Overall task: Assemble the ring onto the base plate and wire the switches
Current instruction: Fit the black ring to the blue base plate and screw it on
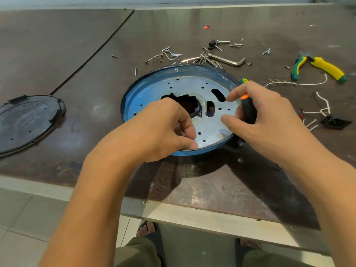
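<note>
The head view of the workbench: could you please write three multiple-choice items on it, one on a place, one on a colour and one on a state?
1. Where does the black round cover lie?
A. On the table, left of the blue ring
B. On top of the ring
C. On the floor

2. What colours are the handles of the pliers?
A. Red and black
B. Green and yellow
C. All blue

3. What is the right hand doing?
A. Lying flat and empty
B. Gripping the pliers
C. Holding a screwdriver

Answers:
1. A: the cover sits apart at the far left of the table.
2. B: both colours show on the handles.
3. C: a black and orange handle shows within its curled fingers.
</note>
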`<state>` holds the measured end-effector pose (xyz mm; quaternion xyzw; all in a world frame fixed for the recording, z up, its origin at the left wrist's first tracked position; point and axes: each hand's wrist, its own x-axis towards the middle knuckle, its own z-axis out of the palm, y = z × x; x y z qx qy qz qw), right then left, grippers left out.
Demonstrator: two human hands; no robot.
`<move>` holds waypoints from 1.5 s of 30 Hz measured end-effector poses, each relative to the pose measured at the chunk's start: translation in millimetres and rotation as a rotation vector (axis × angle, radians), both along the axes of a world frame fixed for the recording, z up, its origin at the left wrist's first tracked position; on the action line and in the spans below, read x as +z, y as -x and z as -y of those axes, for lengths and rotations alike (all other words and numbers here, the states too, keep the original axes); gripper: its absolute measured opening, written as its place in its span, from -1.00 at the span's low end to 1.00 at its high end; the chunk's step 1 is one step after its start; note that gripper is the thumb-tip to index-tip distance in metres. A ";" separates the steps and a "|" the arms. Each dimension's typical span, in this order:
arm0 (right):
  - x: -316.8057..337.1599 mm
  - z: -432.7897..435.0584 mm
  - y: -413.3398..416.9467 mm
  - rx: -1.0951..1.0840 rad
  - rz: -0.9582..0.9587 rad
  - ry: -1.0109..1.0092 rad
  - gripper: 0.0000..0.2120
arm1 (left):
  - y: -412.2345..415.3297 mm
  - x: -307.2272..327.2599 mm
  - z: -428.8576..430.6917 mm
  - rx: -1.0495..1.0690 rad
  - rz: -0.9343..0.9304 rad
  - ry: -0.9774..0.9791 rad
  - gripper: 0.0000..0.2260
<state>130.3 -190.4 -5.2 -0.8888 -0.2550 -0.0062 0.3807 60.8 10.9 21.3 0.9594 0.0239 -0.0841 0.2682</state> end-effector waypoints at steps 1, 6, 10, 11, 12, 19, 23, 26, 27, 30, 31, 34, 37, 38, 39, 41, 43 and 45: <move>0.0 0.0 0.1 0.002 0.000 -0.003 -0.74 | -0.4 0.3 0.5 -0.001 -0.007 -0.004 -0.89; 0.0 0.9 0.8 0.009 0.000 -0.011 -0.75 | 0.6 4.9 -2.0 -0.020 -0.049 -0.013 -0.81; 0.3 0.6 0.1 0.014 -0.002 0.001 -0.74 | 2.2 6.9 -1.4 -0.065 -0.063 0.016 -0.91; 0.3 0.4 0.0 0.014 -0.001 0.001 -0.74 | 2.7 7.3 -1.8 -0.074 -0.065 0.027 -0.93; 0.2 0.4 0.1 0.013 0.000 0.002 -0.74 | 3.2 6.8 -2.3 -0.078 -0.059 0.028 -0.89; 0.3 0.0 -0.4 0.019 0.015 0.007 -0.74 | 1.8 0.9 -4.5 -0.050 -0.015 0.068 -0.81; -0.6 -0.1 -1.1 0.024 0.024 -0.008 -0.73 | 0.9 0.1 -4.4 -0.024 -0.016 0.104 -0.88; -1.0 0.8 -1.3 0.027 0.023 -0.016 -0.73 | 1.0 0.5 -4.2 -0.022 -0.014 0.124 -0.90; -0.5 0.7 -0.9 0.031 0.025 -0.015 -0.74 | 1.4 1.1 -4.3 -0.027 -0.013 0.132 -0.89; -0.3 1.3 0.8 0.049 0.059 0.027 -0.75 | 1.7 2.1 -3.1 -0.045 -0.005 0.131 -0.84; 0.3 1.9 0.6 0.054 0.085 0.052 -0.76 | 2.2 2.6 -2.5 -0.047 0.002 0.125 -0.84; 6.0 5.6 -3.6 0.028 0.214 0.004 -0.91 | 6.7 7.0 -4.0 -0.053 0.053 0.101 -0.82; 20.7 5.2 -5.1 0.011 0.203 -0.282 -0.85 | 15.2 13.2 -8.1 -0.013 0.141 0.095 -0.74; 32.7 4.3 -4.6 0.039 0.110 -0.481 -0.85 | 19.0 15.1 -8.4 -0.003 0.188 0.053 -0.79; 42.8 3.2 -4.7 0.074 -0.011 -0.665 -0.86 | 23.5 16.0 -9.0 -0.005 0.228 0.006 -0.84; 61.6 1.8 -6.2 0.173 -0.195 -0.854 -0.86 | 35.0 15.6 -10.0 -0.035 0.228 -0.059 -0.68; 70.1 -6.4 -2.0 0.293 -0.290 -1.050 -0.53 | 45.6 11.5 -8.6 -0.070 0.151 -0.111 -0.54; 67.2 -18.1 10.3 0.403 -0.381 -1.257 -0.47 | 52.0 5.4 -5.8 -0.111 0.134 -0.182 -0.58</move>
